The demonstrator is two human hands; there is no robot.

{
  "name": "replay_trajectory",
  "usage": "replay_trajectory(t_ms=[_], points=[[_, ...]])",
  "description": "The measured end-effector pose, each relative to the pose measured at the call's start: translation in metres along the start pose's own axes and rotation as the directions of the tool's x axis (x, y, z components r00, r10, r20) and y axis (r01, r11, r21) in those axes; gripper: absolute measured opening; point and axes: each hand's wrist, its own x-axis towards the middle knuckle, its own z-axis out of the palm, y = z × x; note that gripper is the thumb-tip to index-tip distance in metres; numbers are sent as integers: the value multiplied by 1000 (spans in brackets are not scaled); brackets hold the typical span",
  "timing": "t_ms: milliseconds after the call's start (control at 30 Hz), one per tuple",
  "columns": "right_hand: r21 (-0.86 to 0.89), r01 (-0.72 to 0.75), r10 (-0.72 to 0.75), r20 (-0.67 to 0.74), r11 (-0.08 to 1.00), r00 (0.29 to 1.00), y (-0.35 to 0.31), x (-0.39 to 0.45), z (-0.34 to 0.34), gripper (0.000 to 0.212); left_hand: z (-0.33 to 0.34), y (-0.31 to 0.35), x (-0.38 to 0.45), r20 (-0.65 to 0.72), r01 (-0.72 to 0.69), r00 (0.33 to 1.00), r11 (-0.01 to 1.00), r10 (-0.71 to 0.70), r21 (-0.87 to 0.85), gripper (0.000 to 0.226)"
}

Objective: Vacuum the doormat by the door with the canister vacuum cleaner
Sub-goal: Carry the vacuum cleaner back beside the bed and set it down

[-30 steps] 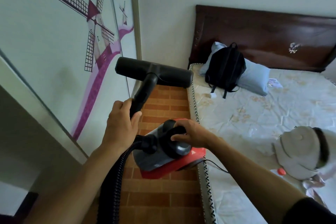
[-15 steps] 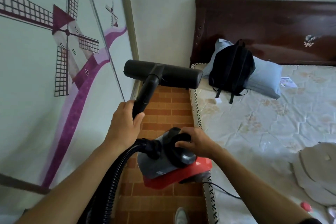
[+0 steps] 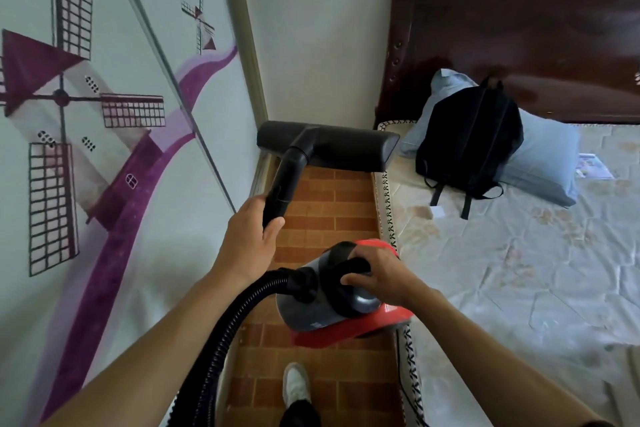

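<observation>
Low in the frame's middle, her right hand [image 3: 375, 276] gripped the canister vacuum cleaner [image 3: 341, 298] handle for carrying; left hand [image 3: 249, 243] fingers wrapped the wand [image 3: 282, 184], steering it. No doormat showed.

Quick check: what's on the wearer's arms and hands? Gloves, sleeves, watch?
Both hands bare: left hand and right hand show no gloves, rings or watch. Forearms uncovered; only a dark sleeve edge shows on the right upper arm at the frame's bottom.
</observation>
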Motion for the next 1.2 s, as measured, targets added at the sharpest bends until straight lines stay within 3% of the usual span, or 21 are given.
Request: replay_trajectory(t_ms=[233,567,800,1000,1200], points=[[1,-114,114,-5,993,993,17,83,12,30,28,-54,99,64,-28,997,998,32,-63,32],[5,-187,187,55,982,981,50,163,16,31,80,-104,174,182,21,983,999,-12,-50,21],[49,-183,176,111,982,978,111,193,19,32,138,-128,215,239,108,965,994,-107,9,26],[50,-199,190,141,979,972,173,217,32,35,202,-151,243,267,145,952,989,-150,38,9],[40,-244,234,171,969,957,236,245,75,56,268,-194,260,290,178,943,984,-166,-16,20]])
